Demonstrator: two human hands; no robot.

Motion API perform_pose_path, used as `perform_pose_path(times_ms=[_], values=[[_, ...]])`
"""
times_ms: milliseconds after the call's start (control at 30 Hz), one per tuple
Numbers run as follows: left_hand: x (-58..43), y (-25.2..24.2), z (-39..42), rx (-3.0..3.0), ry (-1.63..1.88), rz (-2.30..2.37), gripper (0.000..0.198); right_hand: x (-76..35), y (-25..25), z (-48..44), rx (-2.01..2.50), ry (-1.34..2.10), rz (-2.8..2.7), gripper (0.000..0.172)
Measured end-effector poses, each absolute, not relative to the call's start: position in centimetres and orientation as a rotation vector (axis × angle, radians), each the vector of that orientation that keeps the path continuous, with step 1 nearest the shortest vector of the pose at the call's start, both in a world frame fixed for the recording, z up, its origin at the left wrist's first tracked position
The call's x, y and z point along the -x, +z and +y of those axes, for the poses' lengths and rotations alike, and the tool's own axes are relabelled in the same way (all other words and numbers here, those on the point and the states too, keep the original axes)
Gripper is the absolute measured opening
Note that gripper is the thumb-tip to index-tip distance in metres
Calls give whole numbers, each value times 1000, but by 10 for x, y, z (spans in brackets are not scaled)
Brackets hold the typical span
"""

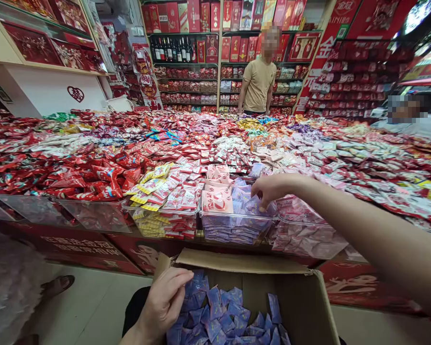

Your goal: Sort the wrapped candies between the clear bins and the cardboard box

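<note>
My right hand (269, 189) reaches forward over a clear plastic bin (237, 225) of purple candy packets (246, 199), its fingers curled down into the pile and pinching packets. My left hand (165, 299) is low in front of me, fingers closed round a bunch of purple packets inside a cardboard box (301, 297) that holds several more of the same purple packets (233, 321). Pink-and-white packets (217, 199) lie in the same bin, to the left of my right hand.
A wide display of wrapped sweets (129, 153) fills the counter, with clear bins along its front edge. A person in a tan shirt (258, 84) stands behind it by shelves of red boxes. A sandalled foot (57, 285) shows at lower left.
</note>
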State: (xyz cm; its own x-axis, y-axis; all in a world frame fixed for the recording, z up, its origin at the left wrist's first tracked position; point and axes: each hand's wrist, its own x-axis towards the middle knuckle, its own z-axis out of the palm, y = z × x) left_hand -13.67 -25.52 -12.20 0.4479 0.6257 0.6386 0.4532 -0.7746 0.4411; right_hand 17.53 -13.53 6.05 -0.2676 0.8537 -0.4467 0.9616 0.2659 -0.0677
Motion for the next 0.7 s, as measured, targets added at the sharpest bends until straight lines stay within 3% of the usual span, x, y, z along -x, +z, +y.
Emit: perform_pose_path(times_ms=[200,467,600,700], values=[[123,-111,-252,-2532,1231,845,40,-158,60,-143,-1574,-311,2171,51],[78,-25,-220,-2812,1311,621,45,-169,55,-135,-1608,-452,2264,40],[35,11,-184,-2944,1112,783,36,-171,47,-133,-1669,-632,2376,36],[8,25,-161,-2964,732,990,33,-165,39,-134,-1681,-835,2482,26]])
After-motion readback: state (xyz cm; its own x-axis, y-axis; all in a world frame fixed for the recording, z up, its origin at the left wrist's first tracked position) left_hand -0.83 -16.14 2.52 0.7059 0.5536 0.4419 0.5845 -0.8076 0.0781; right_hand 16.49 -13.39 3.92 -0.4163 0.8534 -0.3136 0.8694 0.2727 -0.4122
